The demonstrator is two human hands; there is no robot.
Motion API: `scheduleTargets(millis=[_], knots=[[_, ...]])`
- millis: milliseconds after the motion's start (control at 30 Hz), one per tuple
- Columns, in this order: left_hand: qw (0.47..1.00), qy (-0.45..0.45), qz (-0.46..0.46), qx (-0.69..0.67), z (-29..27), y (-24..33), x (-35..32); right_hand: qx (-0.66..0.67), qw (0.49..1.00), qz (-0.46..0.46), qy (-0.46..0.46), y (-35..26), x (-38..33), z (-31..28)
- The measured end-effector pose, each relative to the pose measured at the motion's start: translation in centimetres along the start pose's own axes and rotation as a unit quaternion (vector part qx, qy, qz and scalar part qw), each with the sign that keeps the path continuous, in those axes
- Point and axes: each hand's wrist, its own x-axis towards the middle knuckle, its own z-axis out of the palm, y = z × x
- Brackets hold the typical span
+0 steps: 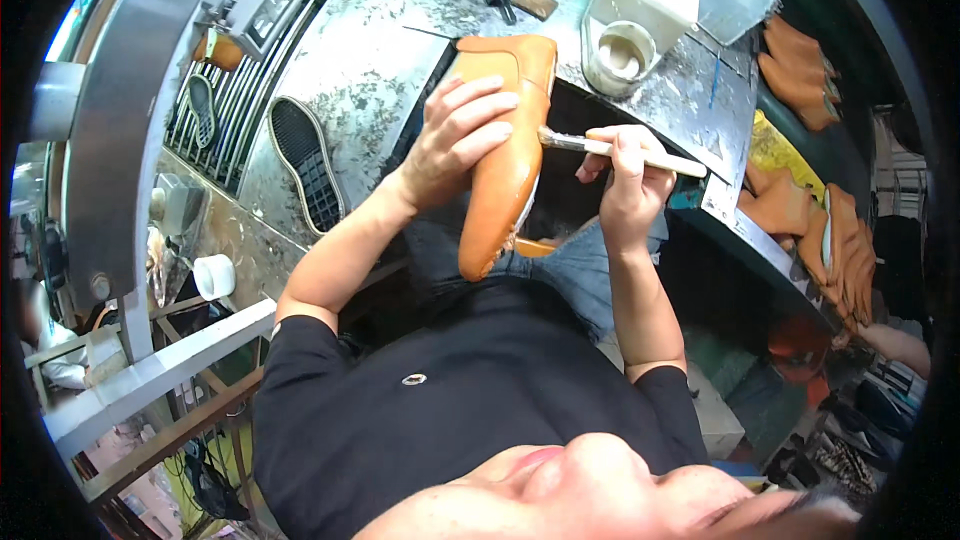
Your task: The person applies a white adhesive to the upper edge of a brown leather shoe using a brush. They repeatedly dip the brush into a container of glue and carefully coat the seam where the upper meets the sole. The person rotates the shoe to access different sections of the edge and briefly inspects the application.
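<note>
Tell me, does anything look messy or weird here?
Yes. The metal bench top is covered in dark and pale blotches, perhaps old drips or wear, so it looks messy. The orange shoe looks puckered and rough along its toe edge, unlike its smooth side.
</note>
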Motion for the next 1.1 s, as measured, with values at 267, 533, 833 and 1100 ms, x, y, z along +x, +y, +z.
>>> scheduleTargets(millis=[267, 533, 833, 1100], knots=[[1.0, -0.012, -0.003, 0.019, 0.3, -0.5, 0.2, 0.017, 1.0, 0.003, 0.018, -1.1, -1.0, 0.3], [0.997, -0.048, 0.0, 0.056, -0.1, -1.0, 0.9, -0.027, 0.999, -0.022, 0.012, -1.7, -2.0, 0.2], [0.992, -0.098, -0.043, 0.065, -0.7, -0.8, 1.4, -0.026, 0.996, -0.081, -0.005, -1.9, -3.1, 0.4], [0.988, -0.129, -0.073, 0.053, -0.6, -1.3, 1.3, -0.048, 0.986, -0.152, -0.041, -2.0, -3.8, 0.1]])
